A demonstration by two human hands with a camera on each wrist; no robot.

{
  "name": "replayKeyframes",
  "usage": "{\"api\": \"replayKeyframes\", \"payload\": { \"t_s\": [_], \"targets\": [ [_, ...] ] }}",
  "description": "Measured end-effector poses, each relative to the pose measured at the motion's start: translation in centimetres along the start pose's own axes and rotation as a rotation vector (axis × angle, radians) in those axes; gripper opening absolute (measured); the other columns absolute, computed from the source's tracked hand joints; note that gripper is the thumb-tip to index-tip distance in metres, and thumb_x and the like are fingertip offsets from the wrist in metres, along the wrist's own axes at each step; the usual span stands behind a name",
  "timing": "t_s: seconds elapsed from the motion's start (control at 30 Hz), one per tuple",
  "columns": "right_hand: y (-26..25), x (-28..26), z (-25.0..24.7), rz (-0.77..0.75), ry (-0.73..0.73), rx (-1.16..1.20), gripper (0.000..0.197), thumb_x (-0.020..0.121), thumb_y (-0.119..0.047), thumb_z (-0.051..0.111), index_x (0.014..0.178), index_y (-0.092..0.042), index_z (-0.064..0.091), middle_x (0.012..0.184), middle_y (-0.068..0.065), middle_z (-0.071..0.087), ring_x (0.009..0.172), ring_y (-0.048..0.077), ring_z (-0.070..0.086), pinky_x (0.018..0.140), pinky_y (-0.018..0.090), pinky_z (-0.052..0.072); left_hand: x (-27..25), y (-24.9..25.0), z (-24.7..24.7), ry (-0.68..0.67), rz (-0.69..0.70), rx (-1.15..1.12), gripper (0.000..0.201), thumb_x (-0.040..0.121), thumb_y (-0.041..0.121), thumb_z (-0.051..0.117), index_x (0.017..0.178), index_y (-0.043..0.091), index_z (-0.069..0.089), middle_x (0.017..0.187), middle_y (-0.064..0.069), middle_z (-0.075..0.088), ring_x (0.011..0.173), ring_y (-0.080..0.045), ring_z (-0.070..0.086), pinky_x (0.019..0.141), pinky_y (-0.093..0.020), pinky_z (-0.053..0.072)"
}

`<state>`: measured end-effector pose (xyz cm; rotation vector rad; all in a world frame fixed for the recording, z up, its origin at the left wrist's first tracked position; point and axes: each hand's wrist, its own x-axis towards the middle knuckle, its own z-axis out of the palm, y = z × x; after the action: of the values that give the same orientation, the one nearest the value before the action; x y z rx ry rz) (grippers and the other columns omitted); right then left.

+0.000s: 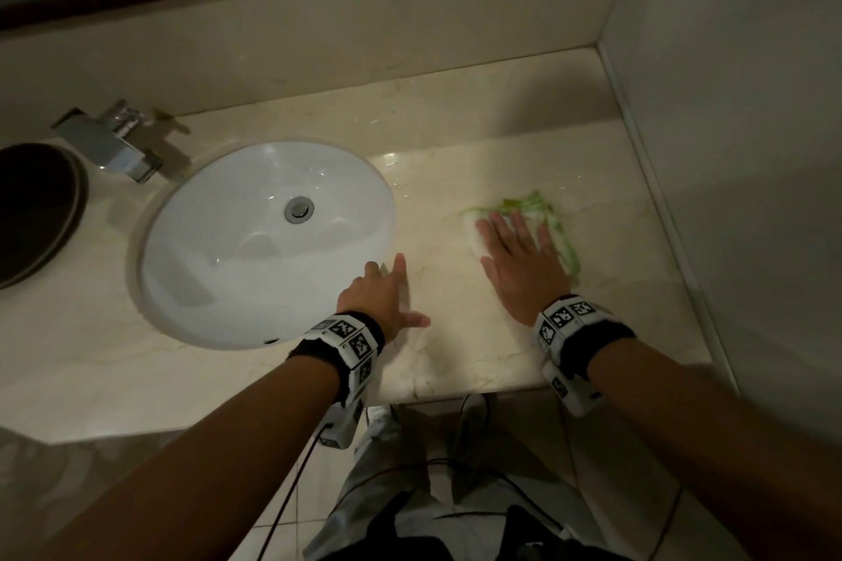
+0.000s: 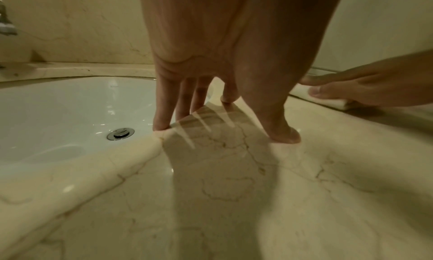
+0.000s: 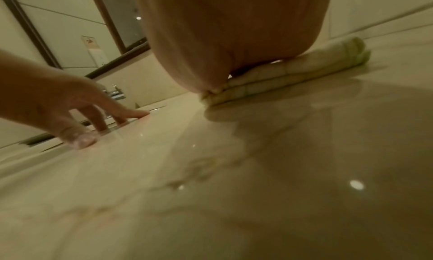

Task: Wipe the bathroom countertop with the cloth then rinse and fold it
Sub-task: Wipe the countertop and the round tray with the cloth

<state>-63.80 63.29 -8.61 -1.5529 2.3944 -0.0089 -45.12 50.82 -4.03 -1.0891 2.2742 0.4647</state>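
A folded white cloth with green edging point(image 1: 558, 228) point(image 3: 293, 73) lies on the beige marble countertop point(image 1: 455, 351) to the right of the sink. My right hand point(image 1: 517, 251) lies flat on the cloth with straight, spread fingers and presses it down; its palm point(image 3: 234, 41) hides much of the cloth. My left hand point(image 1: 387, 292) point(image 2: 211, 101) rests its straight fingertips on the countertop at the sink's right rim, the thumb point(image 2: 286, 134) spread apart. It holds nothing.
A white oval sink point(image 1: 269, 241) with a metal drain point(image 1: 299, 209) sits left of the hands. A chrome faucet point(image 1: 114, 141) stands at its back left, beside a dark round object point(image 1: 32, 210). A wall point(image 1: 729, 150) bounds the counter on the right. Water shines near the cloth.
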Motion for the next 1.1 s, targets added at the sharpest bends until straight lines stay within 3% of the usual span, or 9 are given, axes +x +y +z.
{"api": "replayKeyframes", "payload": {
  "t_s": [0.1,0.3,0.4,0.53,0.7,0.9,1.1],
  "targets": [
    [2.4,0.0,-0.5,0.053,-0.015,-0.015,0.056,0.102,-0.035,0.012,0.155,-0.024,-0.001,0.163,0.000,-0.001,0.149,0.024,-0.004,0.119,0.050,-0.002,0.0,0.0,0.0,-0.006,-0.005,0.002,0.111,0.073,0.071,0.063,0.153,0.027,0.001,0.141,-0.014,0.034,0.119,-0.034,0.050,0.090,-0.042,0.048],
    [9.9,-0.3,-2.1,0.278,0.014,0.090,0.062,0.094,-0.041,0.011,0.154,-0.026,0.004,0.163,0.000,0.005,0.149,0.025,0.002,0.118,0.055,0.001,0.2,-0.2,-0.1,-0.008,0.008,-0.006,0.111,0.072,0.072,0.064,0.153,0.027,0.002,0.140,-0.014,0.036,0.117,-0.032,0.052,0.091,-0.042,0.050],
    [10.2,-0.1,-2.4,0.343,0.010,0.076,0.073,0.087,-0.049,0.008,0.154,-0.022,0.007,0.163,0.003,0.005,0.149,0.026,-0.002,0.118,0.054,-0.002,0.3,-0.1,-0.2,-0.007,0.012,-0.017,0.112,0.072,0.070,0.065,0.154,0.026,0.003,0.140,-0.013,0.036,0.117,-0.032,0.052,0.090,-0.041,0.050],
    [7.7,1.1,-2.3,0.437,-0.046,0.100,0.068,0.095,-0.048,0.018,0.154,-0.018,0.003,0.163,0.002,-0.003,0.148,0.030,-0.009,0.116,0.059,-0.003,0.2,-0.1,-0.3,-0.010,0.015,-0.014,0.111,0.074,0.069,0.065,0.154,0.023,0.003,0.141,-0.014,0.035,0.119,-0.032,0.050,0.091,-0.042,0.050],
    [2.5,2.4,-1.9,0.317,-0.045,0.067,0.072,0.091,-0.049,0.017,0.154,-0.018,0.001,0.163,0.002,-0.003,0.148,0.031,-0.009,0.116,0.058,-0.006,0.2,-0.1,-0.3,-0.001,0.007,-0.018,0.111,0.073,0.069,0.066,0.154,0.023,0.004,0.141,-0.014,0.035,0.120,-0.032,0.049,0.090,-0.041,0.049],
    [-4.6,4.0,-0.8,0.110,-0.069,-0.022,0.065,0.095,-0.038,0.020,0.155,-0.018,0.003,0.163,0.002,0.000,0.149,0.032,-0.004,0.115,0.060,-0.004,0.2,0.0,-0.4,-0.001,0.008,-0.059,0.111,0.072,0.065,0.070,0.153,0.022,0.007,0.138,-0.015,0.037,0.118,-0.034,0.049,0.090,-0.042,0.048],
    [-2.1,3.7,-1.1,0.038,-0.024,0.052,0.059,0.101,-0.039,0.022,0.155,-0.026,0.003,0.163,-0.003,0.000,0.150,0.021,-0.002,0.120,0.048,-0.003,0.1,-0.2,-0.4,-0.010,0.007,-0.062,0.112,0.072,0.067,0.069,0.153,0.024,0.005,0.139,-0.014,0.037,0.118,-0.033,0.050,0.089,-0.042,0.049]
  ]
}}
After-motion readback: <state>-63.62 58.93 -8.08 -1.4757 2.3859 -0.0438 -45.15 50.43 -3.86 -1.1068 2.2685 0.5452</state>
